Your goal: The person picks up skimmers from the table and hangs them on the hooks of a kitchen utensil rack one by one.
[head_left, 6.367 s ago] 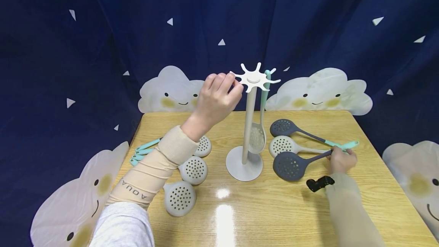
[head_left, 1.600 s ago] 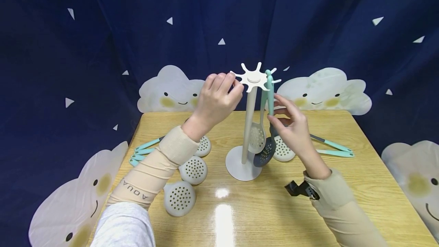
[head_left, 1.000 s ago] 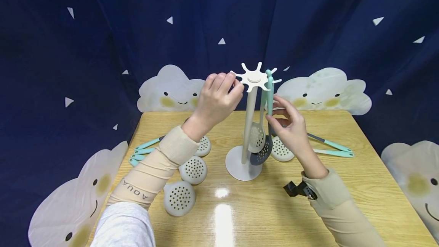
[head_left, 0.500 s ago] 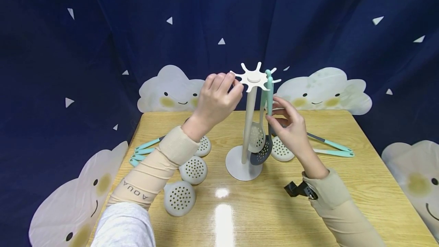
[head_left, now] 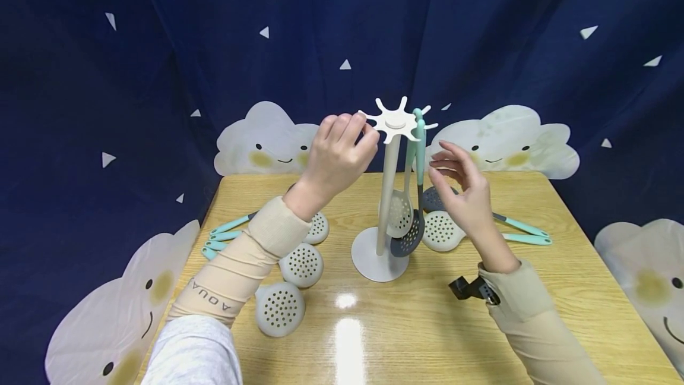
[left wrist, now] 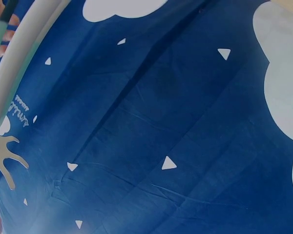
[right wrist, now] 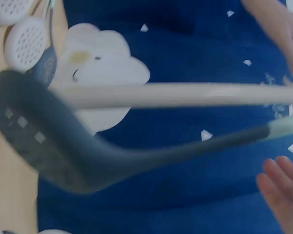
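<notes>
A white utensil stand (head_left: pixel 389 195) with a star-shaped hook top stands mid-table. My left hand (head_left: pixel 342 150) pinches one of its hook arms at the left. From the right-hand hooks hang two skimmers by mint handles: a cream skimmer (head_left: pixel 399 214) behind, and a dark grey skimmer (head_left: pixel 409 241) in front. My right hand (head_left: pixel 464 192) is just right of the handles, thumb and fingers spread, with a gap to them. In the right wrist view the hanging dark skimmer (right wrist: pixel 49 141) fills the foreground, with the fingers (right wrist: pixel 278 183) below its handle.
On the table (head_left: pixel 406 331), right of the stand, lie another dark skimmer (head_left: pixel 434 199) and a cream skimmer (head_left: pixel 441 230), partly behind the right hand. Several skimmers, including a cream one (head_left: pixel 280 309), lie at the left under the left arm. A blue curtain (head_left: pixel 299 5) hangs behind.
The right hand brought a dark skimmer from the table onto the stand's hook, then let go of its handle and drew back right. The left hand stays on the stand.
</notes>
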Tool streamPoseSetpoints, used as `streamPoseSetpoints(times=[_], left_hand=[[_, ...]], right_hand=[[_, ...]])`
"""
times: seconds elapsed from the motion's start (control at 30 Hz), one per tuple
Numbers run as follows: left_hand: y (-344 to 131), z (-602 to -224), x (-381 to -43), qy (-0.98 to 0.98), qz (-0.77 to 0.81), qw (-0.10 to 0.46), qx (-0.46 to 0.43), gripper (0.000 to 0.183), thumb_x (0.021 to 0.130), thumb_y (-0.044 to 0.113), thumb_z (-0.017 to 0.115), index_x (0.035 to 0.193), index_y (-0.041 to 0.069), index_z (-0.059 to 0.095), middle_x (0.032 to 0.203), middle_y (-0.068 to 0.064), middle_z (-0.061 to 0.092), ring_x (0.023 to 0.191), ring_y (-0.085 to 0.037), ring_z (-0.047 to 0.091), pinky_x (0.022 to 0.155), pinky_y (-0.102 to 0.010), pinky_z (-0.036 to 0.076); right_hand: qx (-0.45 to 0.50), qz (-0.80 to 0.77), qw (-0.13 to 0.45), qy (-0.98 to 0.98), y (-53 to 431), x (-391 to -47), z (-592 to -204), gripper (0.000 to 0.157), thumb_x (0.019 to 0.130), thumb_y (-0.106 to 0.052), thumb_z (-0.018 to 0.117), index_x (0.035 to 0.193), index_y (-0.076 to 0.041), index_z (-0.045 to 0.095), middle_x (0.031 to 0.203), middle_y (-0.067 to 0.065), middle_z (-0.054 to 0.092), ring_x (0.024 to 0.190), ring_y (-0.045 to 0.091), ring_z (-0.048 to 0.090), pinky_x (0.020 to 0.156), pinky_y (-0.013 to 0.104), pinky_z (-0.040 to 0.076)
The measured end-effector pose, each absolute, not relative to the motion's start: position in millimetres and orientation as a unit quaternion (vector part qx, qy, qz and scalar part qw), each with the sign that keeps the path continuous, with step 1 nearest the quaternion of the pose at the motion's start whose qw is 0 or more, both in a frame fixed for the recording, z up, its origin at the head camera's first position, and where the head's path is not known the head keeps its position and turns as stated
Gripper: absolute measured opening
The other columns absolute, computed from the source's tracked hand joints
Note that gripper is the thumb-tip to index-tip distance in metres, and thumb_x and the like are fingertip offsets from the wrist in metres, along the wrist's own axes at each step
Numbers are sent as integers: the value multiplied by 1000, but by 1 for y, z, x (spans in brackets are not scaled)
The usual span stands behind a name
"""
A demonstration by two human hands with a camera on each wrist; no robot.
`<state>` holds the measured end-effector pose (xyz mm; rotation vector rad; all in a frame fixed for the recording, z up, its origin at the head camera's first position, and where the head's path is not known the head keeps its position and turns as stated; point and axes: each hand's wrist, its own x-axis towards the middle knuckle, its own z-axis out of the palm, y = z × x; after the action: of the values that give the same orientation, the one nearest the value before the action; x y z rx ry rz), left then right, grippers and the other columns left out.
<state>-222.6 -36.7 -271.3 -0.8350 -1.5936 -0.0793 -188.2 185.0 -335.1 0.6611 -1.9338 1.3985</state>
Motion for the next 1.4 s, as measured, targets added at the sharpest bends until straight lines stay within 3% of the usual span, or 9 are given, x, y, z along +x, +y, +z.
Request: streamPoseSetpoints(times=[0.23,0.33,0.5,0.97,1.4], left_hand=[[-37,-272,-223,-694,-38,622,-362,10,83,6,49,76,4,55,90,-13,58,74,-25,50,68,-34,41],[-36,-272,-223,-694,-39,621,-362,10,83,6,49,76,4,55,90,-13,58,74,-25,51,68,-34,41],[-36,-272,-223,-693,-39,621,-362,10,83,6,49,76,4,55,90,-13,58,74,-25,51,68,-34,41],[-37,-272,-224,-690,-37,625,-362,7,82,7,52,76,4,55,90,-13,58,74,-25,51,67,-34,41],[-36,-273,-223,-690,-38,627,-360,5,81,6,54,76,4,55,90,-12,58,73,-25,50,67,-34,41]], right_hand=[[180,437,498,-727,192,-200,-347,26,74,8,62,99,12,57,96,27,57,94,33,51,85,26,38],[139,418,524,-728,200,-208,-358,25,72,12,63,96,12,57,97,28,55,95,38,50,84,27,36],[81,395,533,-744,230,-231,-394,25,77,4,64,101,7,58,101,22,57,101,34,49,91,35,35],[-123,388,462,-788,284,-241,-462,26,89,-10,53,110,4,50,112,21,47,107,32,40,94,39,30],[-334,412,293,-796,315,-233,-497,40,90,-19,47,124,-2,37,131,15,34,122,30,29,100,45,20]])
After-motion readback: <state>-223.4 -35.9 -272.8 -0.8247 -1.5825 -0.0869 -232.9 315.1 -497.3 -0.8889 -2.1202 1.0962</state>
